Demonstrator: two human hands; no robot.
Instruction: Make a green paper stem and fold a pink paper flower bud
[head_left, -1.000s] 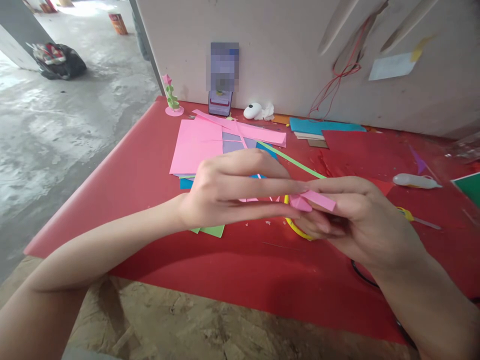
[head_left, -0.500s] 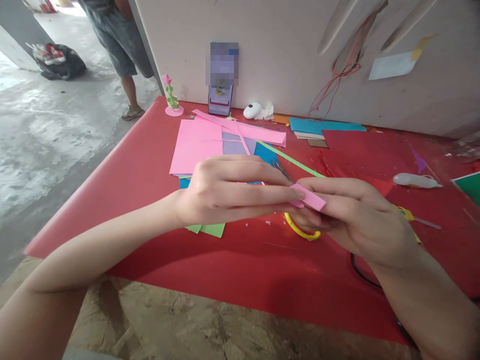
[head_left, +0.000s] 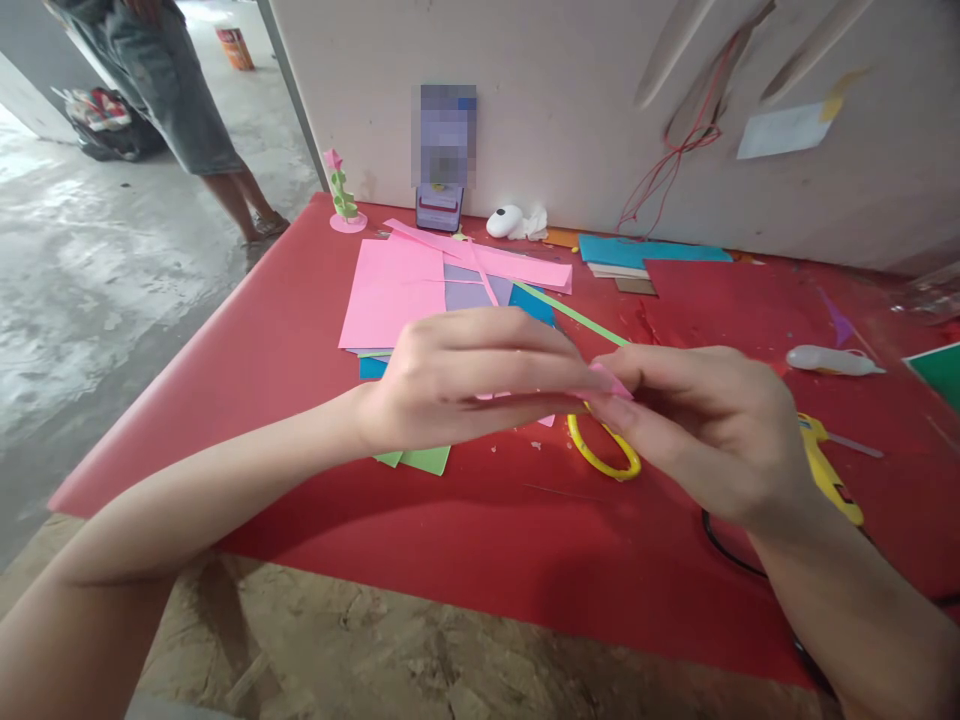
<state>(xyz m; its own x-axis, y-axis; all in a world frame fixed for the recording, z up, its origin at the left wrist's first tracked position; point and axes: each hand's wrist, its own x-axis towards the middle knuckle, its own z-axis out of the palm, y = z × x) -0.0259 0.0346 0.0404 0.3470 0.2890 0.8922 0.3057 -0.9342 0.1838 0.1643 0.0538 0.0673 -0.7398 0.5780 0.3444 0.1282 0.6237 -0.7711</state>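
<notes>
My left hand (head_left: 465, 385) and my right hand (head_left: 709, 425) meet above the red table cover (head_left: 300, 330), fingertips pinched together on a small folded pink paper piece (head_left: 609, 379). Most of that piece is hidden between the fingers. Just below the hands lie yellow-handled scissors (head_left: 604, 455) on the cover. Behind my left hand sits a stack of pink paper sheets (head_left: 397, 290) with purple and blue sheets under it, and a thin green paper strip (head_left: 574, 315) runs out to the right.
A phone (head_left: 440, 205) leans on the wall beside a paper flower model (head_left: 343, 195) and a white mouse-like object (head_left: 505, 220). Blue and brown sheets (head_left: 645, 255), a white glue bottle (head_left: 832, 362) and a yellow tool (head_left: 825, 470) lie right. A person's legs (head_left: 225, 190) stand far left.
The pink piece has been folded smaller and drawn in between my fingertips; my right hand turned, baring the scissors and the yellow tool. The person at the back stepped left.
</notes>
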